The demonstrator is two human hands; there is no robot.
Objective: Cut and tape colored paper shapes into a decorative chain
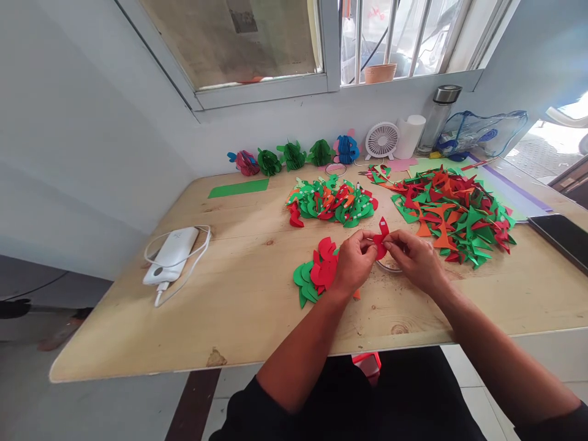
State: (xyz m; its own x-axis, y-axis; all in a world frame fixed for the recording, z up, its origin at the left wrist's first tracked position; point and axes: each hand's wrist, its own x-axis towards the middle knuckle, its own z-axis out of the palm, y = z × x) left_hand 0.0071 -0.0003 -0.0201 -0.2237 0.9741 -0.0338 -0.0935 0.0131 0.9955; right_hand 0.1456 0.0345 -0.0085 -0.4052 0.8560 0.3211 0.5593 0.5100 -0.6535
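Between my two hands is a small red paper cutout (382, 228) with a pale patch near its upper tip. My left hand (354, 262) pinches its left side, and my right hand (417, 258) pinches its right side. Just below the fingers, a ring-shaped roll (389, 267), perhaps of tape, lies partly hidden on the table. Beside my left hand rests a pile of red cutouts (325, 260) and green cutouts (304, 283), partly covered by that hand. Farther back sits a heap of green, red and orange cutouts (351, 205), many with small white patches.
A large heap of paper scraps (459, 211) spreads at the right, near a phone (563, 239). Along the wall stand several honeycomb paper figures (293, 156), a small fan (382, 141) and a glass bottle (434, 125). A white power bank (172, 254) with cable lies left.
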